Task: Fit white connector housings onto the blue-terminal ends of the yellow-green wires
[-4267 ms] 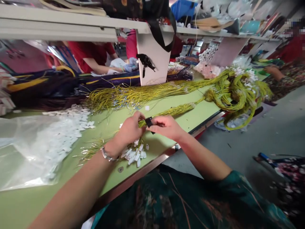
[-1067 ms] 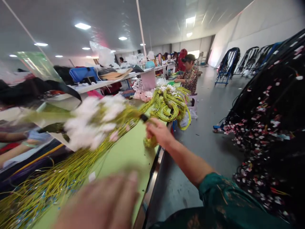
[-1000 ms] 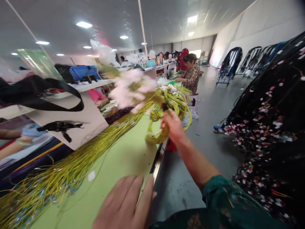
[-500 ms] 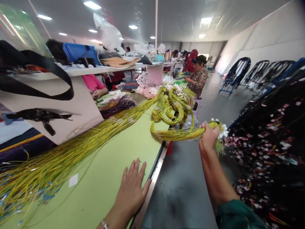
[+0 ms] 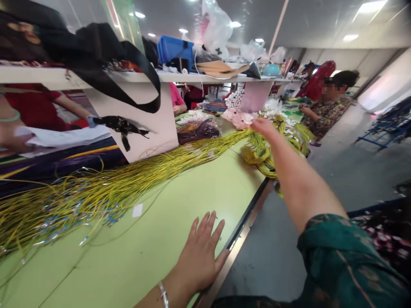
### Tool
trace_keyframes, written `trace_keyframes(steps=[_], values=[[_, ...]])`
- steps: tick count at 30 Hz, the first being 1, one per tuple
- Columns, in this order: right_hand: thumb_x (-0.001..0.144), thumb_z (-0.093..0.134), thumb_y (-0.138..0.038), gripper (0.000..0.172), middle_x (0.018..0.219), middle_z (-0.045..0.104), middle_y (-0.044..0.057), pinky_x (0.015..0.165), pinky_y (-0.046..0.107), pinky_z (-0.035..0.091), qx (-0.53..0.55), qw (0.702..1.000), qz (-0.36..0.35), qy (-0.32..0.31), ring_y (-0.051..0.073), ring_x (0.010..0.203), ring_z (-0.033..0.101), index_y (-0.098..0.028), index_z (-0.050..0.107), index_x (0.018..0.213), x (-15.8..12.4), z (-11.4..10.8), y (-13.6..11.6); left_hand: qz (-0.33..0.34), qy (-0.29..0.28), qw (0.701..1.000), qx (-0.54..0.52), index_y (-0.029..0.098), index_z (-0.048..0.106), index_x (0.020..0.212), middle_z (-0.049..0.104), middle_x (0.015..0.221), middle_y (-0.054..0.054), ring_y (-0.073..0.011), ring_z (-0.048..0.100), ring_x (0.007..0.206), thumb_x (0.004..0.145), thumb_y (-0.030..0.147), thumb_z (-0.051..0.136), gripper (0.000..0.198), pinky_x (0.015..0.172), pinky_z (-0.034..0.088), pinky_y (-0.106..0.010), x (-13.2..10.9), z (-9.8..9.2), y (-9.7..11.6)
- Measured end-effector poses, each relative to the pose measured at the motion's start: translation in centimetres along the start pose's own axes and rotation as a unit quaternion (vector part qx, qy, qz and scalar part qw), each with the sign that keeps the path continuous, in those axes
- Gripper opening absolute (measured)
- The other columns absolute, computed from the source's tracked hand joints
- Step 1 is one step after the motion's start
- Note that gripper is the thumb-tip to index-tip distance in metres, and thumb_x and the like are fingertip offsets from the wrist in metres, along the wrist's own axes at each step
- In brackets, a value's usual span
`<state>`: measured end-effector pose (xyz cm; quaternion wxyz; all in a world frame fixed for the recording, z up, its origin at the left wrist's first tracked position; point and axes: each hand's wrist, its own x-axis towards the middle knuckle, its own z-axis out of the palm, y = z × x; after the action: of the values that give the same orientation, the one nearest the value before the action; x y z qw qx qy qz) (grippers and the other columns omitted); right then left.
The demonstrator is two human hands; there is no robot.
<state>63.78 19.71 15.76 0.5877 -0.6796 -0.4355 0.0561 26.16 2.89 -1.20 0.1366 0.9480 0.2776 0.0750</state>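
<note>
Right hand (image 5: 261, 126) swings left to the far wires (image 5: 256, 149), can't tell its grip; left hand (image 5: 201, 252) spread on the tabletop (image 5: 189, 190).

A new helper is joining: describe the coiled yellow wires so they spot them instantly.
On the long green table, look beyond the spread left hand. There, partly hidden by the right forearm, lie the coiled wires. They bend in loops, whereas the yellow strands beside them run mostly straight.

1. One view: head cam, facing forward and down along green table (image 5: 199, 184).
2. Left hand (image 5: 199, 254) close, low centre.
3. Shelf (image 5: 205, 78) farther off, upper part.
4. Ceiling (image 5: 321, 28) far, top.
</note>
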Motion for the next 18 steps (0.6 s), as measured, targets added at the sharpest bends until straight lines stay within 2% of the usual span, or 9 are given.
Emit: trace_keyframes(steps=[3, 4, 7, 9, 11, 15, 18], values=[[0.069, 0.064, -0.014, 0.007, 0.077, 0.069, 0.005, 0.086, 0.031, 0.045, -0.089, 0.984, -0.024, -0.149, 0.013, 0.077, 0.061, -0.009, 0.068, 0.072, -4.3, 7.5, 3.9, -0.009, -0.006, 1.000, -0.015, 0.027, 0.021, 0.147, 0.012, 0.155, -0.010, -0.0307, 0.010, 0.142, 0.090, 0.056, 0.031, 0.064, 0.113, 0.010, -0.056, 0.1, -0.2, 0.1], [0.068, 0.066, -0.014, 0.011, 0.084, 0.070, 0.006, 0.089, 0.032, 0.045, -0.112, 0.976, -0.033, -0.181, 0.016, 0.082, 0.061, -0.011, 0.069, 0.077, -5.7, 9.4, 5.0, -0.012, -0.006, 1.000, -0.020, 0.027, 0.021, 0.147, 0.012, 0.155, -0.010, -0.0306, 0.010, 0.142, 0.090, 0.056, 0.031, 0.064, 0.113, 0.010, -0.056, 0.1, -0.3, 0.2], [0.072, 0.064, -0.017, 0.027, 0.109, 0.066, 0.014, 0.099, 0.034, 0.038, -0.166, 0.956, -0.068, -0.233, 0.022, 0.104, 0.057, -0.010, 0.068, 0.098, -9.0, 12.9, 6.9, -0.012, -0.006, 0.999, -0.034, 0.027, 0.022, 0.147, 0.012, 0.155, -0.009, -0.0296, 0.009, 0.142, 0.090, 0.057, 0.033, 0.065, 0.113, 0.008, -0.055, 0.0, -0.5, 0.3], [0.074, 0.064, -0.023, 0.038, 0.119, 0.059, 0.018, 0.103, 0.035, 0.033, -0.191, 0.946, -0.090, -0.247, 0.025, 0.113, 0.051, -0.007, 0.064, 0.108, -10.2, 14.1, 7.1, -0.013, -0.004, 0.999, -0.042, 0.027, 0.022, 0.147, 0.012, 0.156, -0.008, -0.0290, 0.009, 0.142, 0.089, 0.057, 0.034, 0.066, 0.114, 0.008, -0.054, 0.0, -0.7, 0.3], [0.075, 0.064, -0.034, 0.047, 0.123, 0.055, 0.020, 0.103, 0.037, 0.033, -0.232, 0.936, -0.110, -0.242, 0.027, 0.114, 0.048, -0.006, 0.060, 0.113, -10.7, 14.9, 6.9, -0.014, -0.001, 0.999, -0.045, 0.027, 0.023, 0.146, 0.013, 0.155, -0.008, -0.0288, 0.009, 0.142, 0.089, 0.057, 0.034, 0.065, 0.114, 0.008, -0.054, -0.1, -0.7, 0.2], [0.080, 0.056, -0.051, 0.056, 0.116, 0.056, 0.016, 0.094, 0.034, 0.037, -0.289, 0.922, -0.132, -0.221, 0.023, 0.105, 0.050, -0.011, 0.055, 0.118, -10.8, 15.4, 6.2, -0.013, 0.004, 0.999, -0.032, 0.027, 0.027, 0.145, 0.016, 0.155, -0.008, -0.0291, 0.013, 0.141, 0.090, 0.055, 0.033, 0.062, 0.113, 0.011, -0.054, -0.2, -0.7, 0.0], [0.080, 0.054, -0.056, 0.055, 0.106, 0.057, 0.010, 0.087, 0.030, 0.037, -0.278, 0.923, -0.138, -0.228, 0.017, 0.097, 0.048, -0.013, 0.057, 0.114, -10.5, 14.7, 6.3, -0.011, 0.001, 1.000, -0.017, 0.026, 0.028, 0.145, 0.018, 0.154, -0.009, -0.0286, 0.015, 0.141, 0.091, 0.052, 0.032, 0.059, 0.113, 0.014, -0.054, -0.1, -0.6, -0.3]])
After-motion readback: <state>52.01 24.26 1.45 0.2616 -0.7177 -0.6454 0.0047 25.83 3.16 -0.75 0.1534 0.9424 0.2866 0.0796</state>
